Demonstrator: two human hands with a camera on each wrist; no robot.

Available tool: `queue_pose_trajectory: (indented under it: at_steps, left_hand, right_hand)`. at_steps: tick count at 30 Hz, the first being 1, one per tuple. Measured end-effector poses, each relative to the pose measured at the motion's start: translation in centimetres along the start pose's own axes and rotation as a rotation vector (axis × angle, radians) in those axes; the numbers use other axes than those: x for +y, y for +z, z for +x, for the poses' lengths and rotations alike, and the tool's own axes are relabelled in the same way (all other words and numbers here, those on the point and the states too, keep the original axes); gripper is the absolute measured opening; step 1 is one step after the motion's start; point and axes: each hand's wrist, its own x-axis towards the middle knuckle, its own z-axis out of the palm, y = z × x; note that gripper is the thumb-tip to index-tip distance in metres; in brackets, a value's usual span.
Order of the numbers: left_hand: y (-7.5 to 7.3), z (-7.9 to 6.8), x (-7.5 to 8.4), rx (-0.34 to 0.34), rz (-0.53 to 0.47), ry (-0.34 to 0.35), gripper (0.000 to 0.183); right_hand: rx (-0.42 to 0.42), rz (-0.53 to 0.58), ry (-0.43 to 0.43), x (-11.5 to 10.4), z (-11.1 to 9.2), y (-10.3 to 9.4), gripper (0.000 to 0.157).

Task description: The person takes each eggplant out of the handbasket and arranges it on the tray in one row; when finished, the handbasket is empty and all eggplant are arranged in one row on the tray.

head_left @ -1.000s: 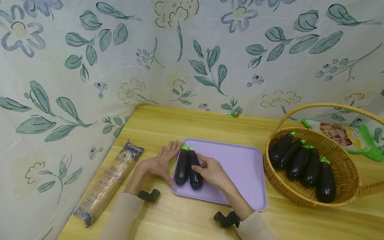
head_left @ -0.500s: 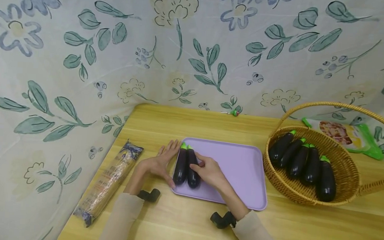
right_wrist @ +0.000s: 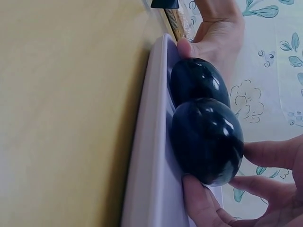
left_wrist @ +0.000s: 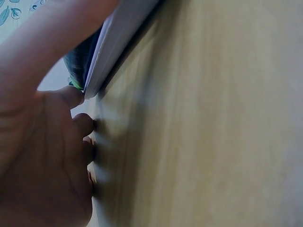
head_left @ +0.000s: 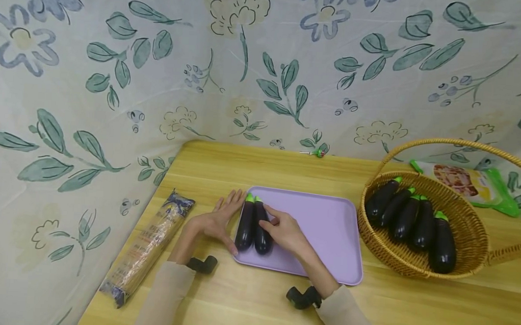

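Observation:
Two dark purple eggplants with green caps lie side by side at the left end of a lilac tray [head_left: 314, 224]. My right hand [head_left: 285, 232] holds the right-hand eggplant [head_left: 262, 234], thumb on its top and fingers along its right side. In the right wrist view this eggplant [right_wrist: 206, 137] presses close against the other eggplant [right_wrist: 196, 78]. My left hand [head_left: 215, 224] is spread at the tray's left rim beside the left-hand eggplant [head_left: 246, 225], its thumb by the near corner. Seen from the left wrist, a fingertip [left_wrist: 73, 96] meets the tray's edge [left_wrist: 106, 52].
A wicker basket [head_left: 469, 232] with a tall handle holds several eggplants right of the tray. Behind it lies a green-edged food packet [head_left: 484, 186]. A long bag of noodles [head_left: 150, 250] rests at the left, and a small green-and-red item [head_left: 318, 153] lies by the curtain.
My right hand has shifted slightly left with the right-hand eggplant, and the left-hand eggplant has edged left too. The left hand has stayed in place. Little differs over the last half second.

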Motion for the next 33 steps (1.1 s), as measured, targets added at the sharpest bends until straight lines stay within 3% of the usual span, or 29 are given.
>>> queue_pose_trajectory:
  at_steps: [11, 20, 25, 33]
  left_hand:
    - [0.1, -0.1, -0.1, 0.009, 0.014, 0.005, 0.16]
    - [0.1, 0.1, 0.0, 0.005, 0.016, 0.007, 0.161]
    - [0.2, 0.1, 0.1, -0.006, 0.022, -0.007, 0.161]
    - [0.1, 0.0, 0.2, 0.002, 0.001, 0.011, 0.161]
  right_hand:
    - [-0.082, 0.029, -0.011, 0.2, -0.7, -1.9, 0.061]
    - [-0.101, -0.089, -0.107, -0.2, -4.1, -8.7, 0.067]
    - [-0.008, -0.124, -0.13, 0.0, -6.5, -13.8, 0.065]
    - [0.214, -0.108, -0.045, 2.8, -8.7, -20.9, 0.064]
